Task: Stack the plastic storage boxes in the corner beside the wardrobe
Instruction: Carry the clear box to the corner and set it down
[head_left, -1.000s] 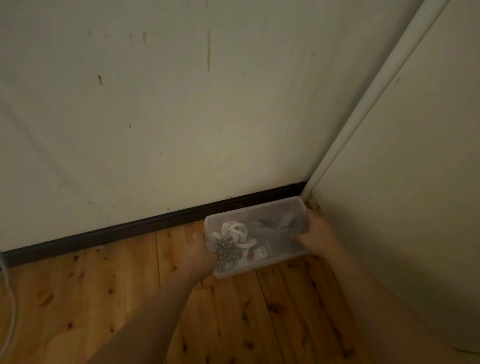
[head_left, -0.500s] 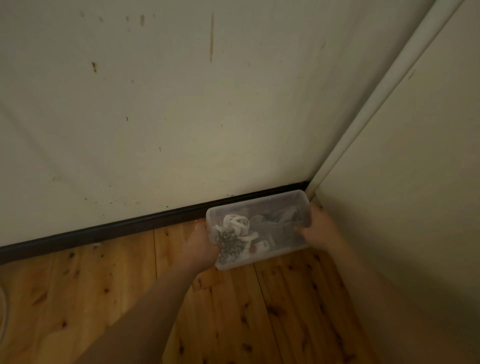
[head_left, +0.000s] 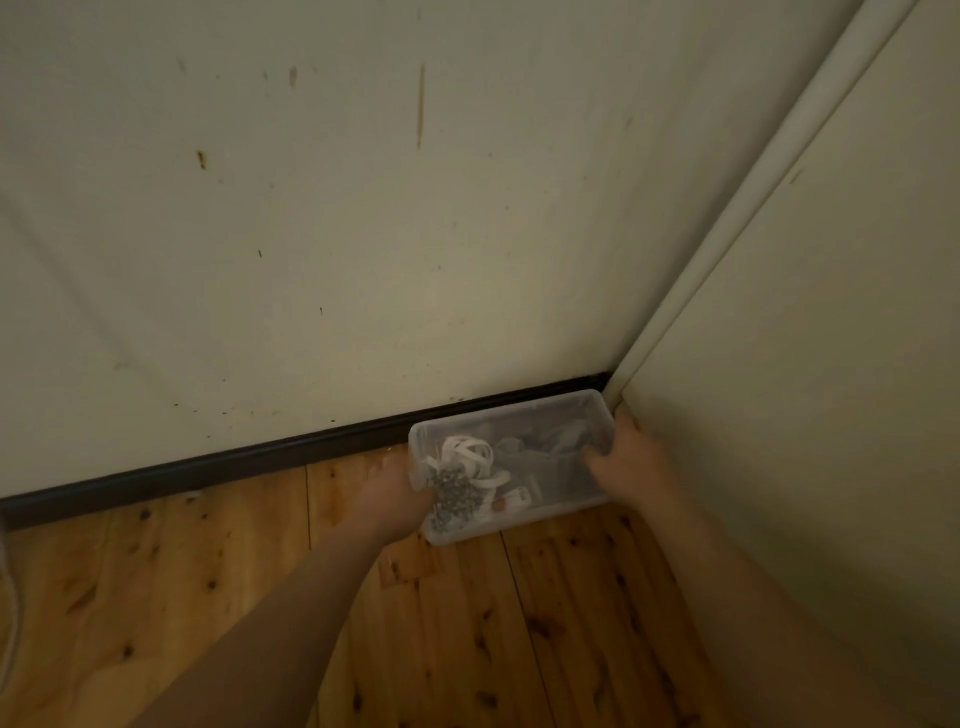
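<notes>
Home room, pine floorboards (head_left: 156, 597), scuffed wall (head_left: 311, 234)

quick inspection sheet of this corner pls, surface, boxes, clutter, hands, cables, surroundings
surface: wooden plank floor, knotty, bare where visible
job's things: one clear plastic storage box, no lid seen, low in the corner close to the skirting board; holds a white cord coil, small metal bits and other items too dim to name; no second box in view
clutter: nothing seen
hands: left hand grips the box's left end; right hand grips its right end, thumb inside the rim
cables: pale cord at the left edge of the picture
surroundings: stained cream wall behind; pale wardrobe side on the right
</notes>
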